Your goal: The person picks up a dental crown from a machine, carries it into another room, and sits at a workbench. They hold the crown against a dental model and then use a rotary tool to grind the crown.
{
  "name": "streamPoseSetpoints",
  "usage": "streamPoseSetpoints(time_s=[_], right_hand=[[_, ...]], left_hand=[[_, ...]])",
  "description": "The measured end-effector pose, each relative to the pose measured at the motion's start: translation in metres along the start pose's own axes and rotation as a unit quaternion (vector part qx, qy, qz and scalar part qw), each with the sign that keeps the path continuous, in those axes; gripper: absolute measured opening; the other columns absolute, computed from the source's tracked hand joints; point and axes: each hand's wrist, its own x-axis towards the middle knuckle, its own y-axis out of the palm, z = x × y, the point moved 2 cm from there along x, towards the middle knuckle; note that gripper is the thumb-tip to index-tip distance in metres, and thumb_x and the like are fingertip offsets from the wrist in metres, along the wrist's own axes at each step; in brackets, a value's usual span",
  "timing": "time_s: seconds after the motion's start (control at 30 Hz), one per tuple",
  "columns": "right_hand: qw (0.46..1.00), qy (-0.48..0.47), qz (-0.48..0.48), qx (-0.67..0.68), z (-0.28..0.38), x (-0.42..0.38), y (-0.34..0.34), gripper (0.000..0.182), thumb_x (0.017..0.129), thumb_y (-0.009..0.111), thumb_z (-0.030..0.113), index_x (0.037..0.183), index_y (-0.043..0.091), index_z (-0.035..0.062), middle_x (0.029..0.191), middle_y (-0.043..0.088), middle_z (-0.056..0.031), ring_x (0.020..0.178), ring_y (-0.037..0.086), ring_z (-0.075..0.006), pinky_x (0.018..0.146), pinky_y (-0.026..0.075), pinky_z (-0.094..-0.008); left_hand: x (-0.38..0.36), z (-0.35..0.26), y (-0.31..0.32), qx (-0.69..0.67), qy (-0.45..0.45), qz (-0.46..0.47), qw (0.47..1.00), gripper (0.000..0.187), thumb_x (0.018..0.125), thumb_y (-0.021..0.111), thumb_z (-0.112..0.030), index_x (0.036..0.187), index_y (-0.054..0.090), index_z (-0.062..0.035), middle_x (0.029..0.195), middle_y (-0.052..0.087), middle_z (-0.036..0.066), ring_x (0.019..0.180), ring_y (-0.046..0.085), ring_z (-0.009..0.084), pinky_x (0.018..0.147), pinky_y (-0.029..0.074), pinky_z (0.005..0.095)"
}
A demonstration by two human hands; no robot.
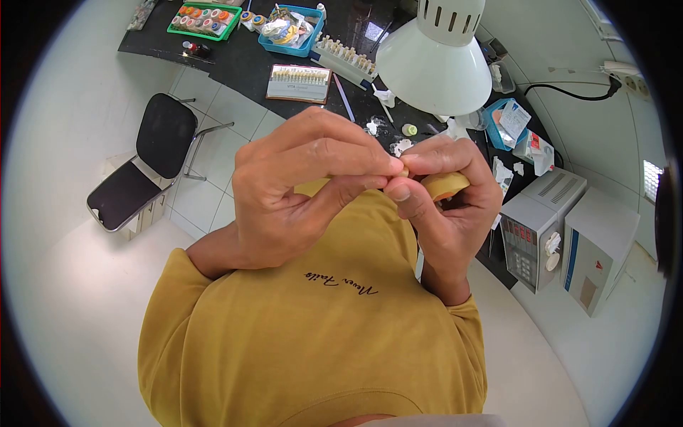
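Observation:
In front of my chest, my two hands meet at the fingertips. My left hand [292,185] is closed, its thumb and fingers pinched together at a tiny pale yellowish piece [404,171], mostly hidden by the fingertips. My right hand [452,192] has its thumb and index finger at the same piece. Curled in the palm of that hand is a rounded yellow block with an orange underside, which looks like a dental model [446,186]; the fingers cover part of it.
A white lamp [434,67] hangs over the black worktop [238,78]. On it are a tooth shade guide [299,84], blue baskets [290,46], a green tray of jars [205,20] and white scraps. Grey box-shaped devices [544,226] stand right; a black chair [167,135] stands left.

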Motion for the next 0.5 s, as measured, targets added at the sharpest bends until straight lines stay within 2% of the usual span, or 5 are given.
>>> streamPoseSetpoints(time_s=[0.03,0.17,0.37,0.43,0.5], right_hand=[[0.999,0.04,0.001,0.012,0.0005,-0.0004,-0.0002,0.016,0.074,0.073,-0.001,0.085,0.062,-0.0022,0.08,0.062,-0.0072,0.065,0.056,-0.0068,0.056,0.041,-0.0186],[0.999,0.042,-0.003,0.011,0.0022,0.0005,0.0004,0.013,0.076,0.072,-0.001,0.085,0.063,-0.0026,0.08,0.063,-0.0074,0.064,0.056,-0.0064,0.055,0.041,-0.0182],[0.997,0.073,-0.015,0.025,0.0037,0.0008,0.0007,0.009,0.08,0.068,0.002,0.086,0.064,-0.0034,0.075,0.064,-0.006,0.053,0.052,-0.0045,0.046,0.038,-0.016],[0.997,0.073,-0.012,0.023,0.0037,0.0013,0.0006,0.008,0.082,0.067,0.003,0.086,0.064,-0.0034,0.074,0.065,-0.0062,0.05,0.051,-0.0034,0.043,0.037,-0.0155],[0.997,0.073,-0.008,0.025,0.0034,0.0011,-0.0001,0.008,0.082,0.066,0.003,0.087,0.064,-0.0034,0.075,0.065,-0.0064,0.05,0.051,-0.0032,0.044,0.037,-0.0155]], left_hand=[[0.0,-0.0004,0.0003,0.014,0.012,-0.002,1.0,0.016,0.076,0.068,0.001,0.091,0.066,-0.0009,0.088,0.064,0.011,0.082,0.061,0.0216,0.071,0.05,0.0298],[-0.0001,-0.001,-0.0003,0.025,0.015,-0.005,1.0,0.016,0.076,0.068,0.002,0.091,0.066,-0.0015,0.087,0.064,0.011,0.082,0.061,0.0217,0.071,0.05,0.0295],[-0.0021,-0.0003,-0.0003,0.02,0.01,-0.01,1.0,0.014,0.077,0.067,0.001,0.091,0.065,-0.0004,0.087,0.063,0.012,0.082,0.061,0.0212,0.07,0.05,0.0288],[-0.0031,0.0014,-0.0003,-0.049,-0.052,-0.014,0.997,0.012,0.079,0.066,0.0,0.091,0.064,0.0008,0.088,0.063,0.012,0.082,0.061,0.0201,0.071,0.05,0.0282],[-0.0033,0.0014,-0.0006,-0.092,-0.078,-0.013,0.993,0.012,0.08,0.066,-0.001,0.092,0.064,0.0012,0.088,0.063,0.013,0.083,0.06,0.0193,0.072,0.049,0.028]])
